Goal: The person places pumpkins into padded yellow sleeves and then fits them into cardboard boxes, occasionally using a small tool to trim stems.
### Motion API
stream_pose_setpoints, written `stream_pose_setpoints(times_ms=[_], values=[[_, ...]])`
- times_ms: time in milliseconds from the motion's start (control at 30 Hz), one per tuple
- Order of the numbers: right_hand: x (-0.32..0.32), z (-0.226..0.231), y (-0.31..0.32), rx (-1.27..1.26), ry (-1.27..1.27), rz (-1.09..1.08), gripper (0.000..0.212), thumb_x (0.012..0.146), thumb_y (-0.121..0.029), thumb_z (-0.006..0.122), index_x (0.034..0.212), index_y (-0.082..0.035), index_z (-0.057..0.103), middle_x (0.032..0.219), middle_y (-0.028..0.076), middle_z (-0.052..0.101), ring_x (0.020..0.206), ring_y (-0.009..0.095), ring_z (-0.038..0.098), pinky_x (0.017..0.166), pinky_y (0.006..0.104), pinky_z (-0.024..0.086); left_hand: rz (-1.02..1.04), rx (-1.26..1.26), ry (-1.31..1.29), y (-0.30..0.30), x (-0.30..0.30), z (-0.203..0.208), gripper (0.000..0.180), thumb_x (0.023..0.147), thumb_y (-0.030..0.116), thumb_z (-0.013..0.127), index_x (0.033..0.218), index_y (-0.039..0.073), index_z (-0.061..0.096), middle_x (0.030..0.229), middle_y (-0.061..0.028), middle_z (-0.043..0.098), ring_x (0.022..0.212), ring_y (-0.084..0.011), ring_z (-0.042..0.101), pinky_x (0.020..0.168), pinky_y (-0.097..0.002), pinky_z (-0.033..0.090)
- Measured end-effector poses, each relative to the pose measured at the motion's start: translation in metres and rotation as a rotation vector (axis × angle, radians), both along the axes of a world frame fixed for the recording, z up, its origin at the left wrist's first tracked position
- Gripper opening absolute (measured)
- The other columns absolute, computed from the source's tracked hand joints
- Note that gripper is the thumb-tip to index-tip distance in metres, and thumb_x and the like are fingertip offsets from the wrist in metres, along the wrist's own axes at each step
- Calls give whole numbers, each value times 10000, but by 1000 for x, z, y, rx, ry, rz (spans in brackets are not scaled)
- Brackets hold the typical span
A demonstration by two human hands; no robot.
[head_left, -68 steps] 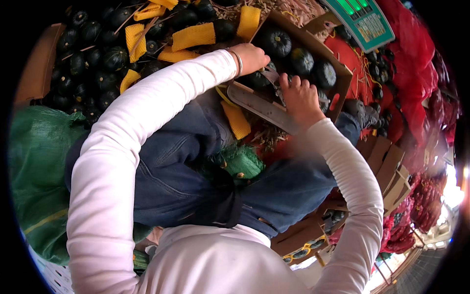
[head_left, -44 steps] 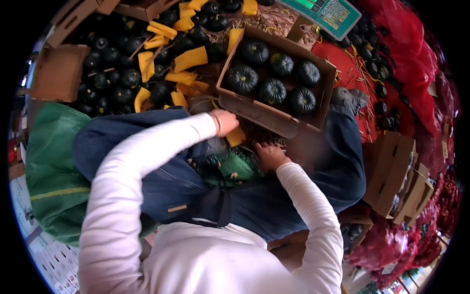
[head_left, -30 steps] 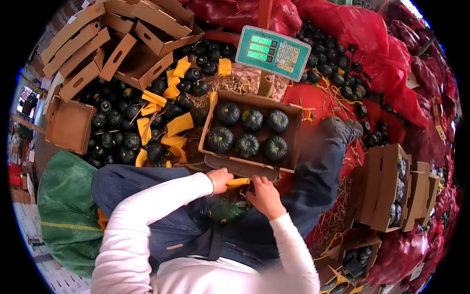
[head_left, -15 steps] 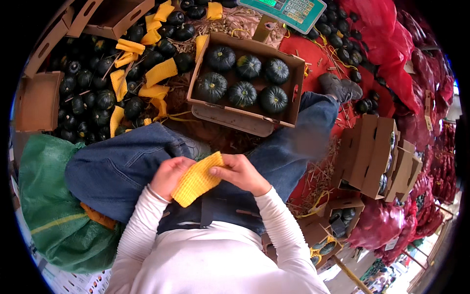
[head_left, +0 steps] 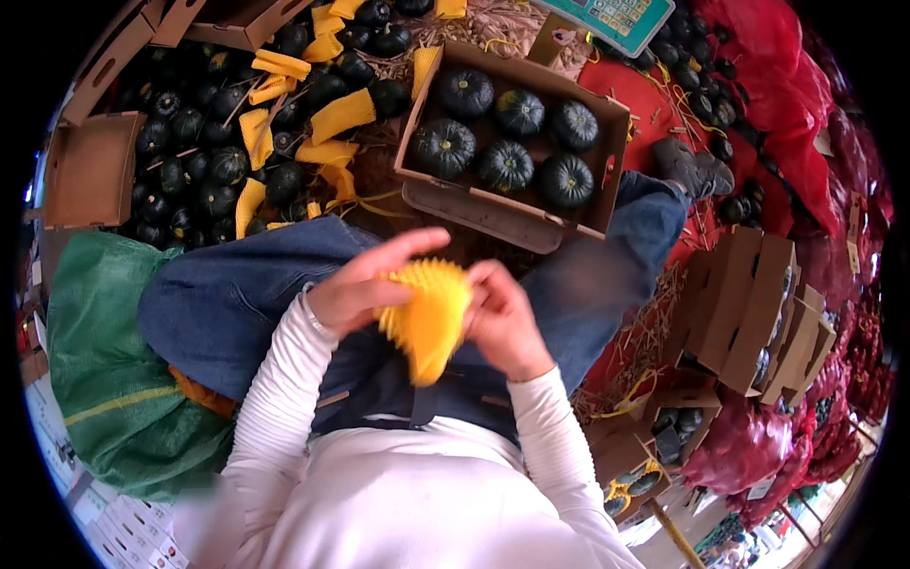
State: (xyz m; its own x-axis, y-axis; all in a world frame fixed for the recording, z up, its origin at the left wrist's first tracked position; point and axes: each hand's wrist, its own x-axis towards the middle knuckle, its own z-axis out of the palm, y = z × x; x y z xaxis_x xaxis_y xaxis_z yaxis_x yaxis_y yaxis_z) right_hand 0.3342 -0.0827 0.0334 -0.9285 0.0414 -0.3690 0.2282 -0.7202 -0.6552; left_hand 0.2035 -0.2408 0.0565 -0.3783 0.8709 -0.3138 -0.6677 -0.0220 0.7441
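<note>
A yellow foam net sleeve point(head_left: 427, 318), blurred by motion, is between my hands above my lap. Its upper end has opened into a ribbed mouth, and the lower end narrows to a point. My left hand point(head_left: 358, 287) holds its left edge, with the index finger stretched out above it. On the other side, my right hand point(head_left: 507, 322) pinches the sleeve with bent fingers. Beyond my hands, an open cardboard box point(head_left: 406, 156) holds several dark green squashes point(head_left: 505, 166) in two rows. Part of the sleeve's inside is hidden.
Loose dark squashes point(head_left: 227, 165) and yellow sleeves point(head_left: 343, 116) lie in a heap at the far left. A green sack point(head_left: 133, 370) sits by my left leg. Stacked cardboard boxes point(head_left: 739, 303) stand at right, near red net bags point(head_left: 739, 436). A scale display point(head_left: 616, 19) is at the back.
The sleeve was flat between my hands; now its mouth is spread and it hangs downward. My left hand has risen and its index finger has straightened. The whole view has shifted slightly.
</note>
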Motion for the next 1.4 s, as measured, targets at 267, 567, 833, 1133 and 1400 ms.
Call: stream_pose_setpoints(times_ms=[267,567,833,1133,1400], values=[[-97,-6,75,130,64,-91,130,890,-145,518,939,-24,521,878,54,603,877,162,611,741,270,497,75,-498,583,43,-45,-56,240,885,213,629,974,-9,614,917,-77,663,840,-118,609,756,-290,485],[-168,-59,95,1522,107,61,285,899,-228,521,903,30,401,787,300,601,669,453,595,560,502,475,596,-286,-94,58,-87,-85,173,933,141,487,1074,50,526,1118,-80,582,1064,-188,553,868,-351,484],[-80,-19,33,1277,95,-116,212,930,-178,494,898,5,393,736,271,561,645,462,559,533,476,446,462,53,-384,14,-42,-77,251,964,200,404,1073,35,558,1084,-80,627,1009,-187,601,895,-319,473],[-47,1,24,334,81,-40,276,975,-208,475,1171,-12,478,1071,53,549,972,73,480,869,224,397,-38,176,-149,-7,37,-47,632,924,527,415,1377,87,391,1326,-158,494,1201,-308,503,1040,-433,381],[-13,-2,8,241,144,127,930,741,-118,782,1448,-13,186,1413,153,359,1259,202,394,1054,324,318,381,-11,-196,-18,33,-15,893,692,95,767,1433,113,270,1317,-82,431,1216,-226,446,1035,-340,378]])
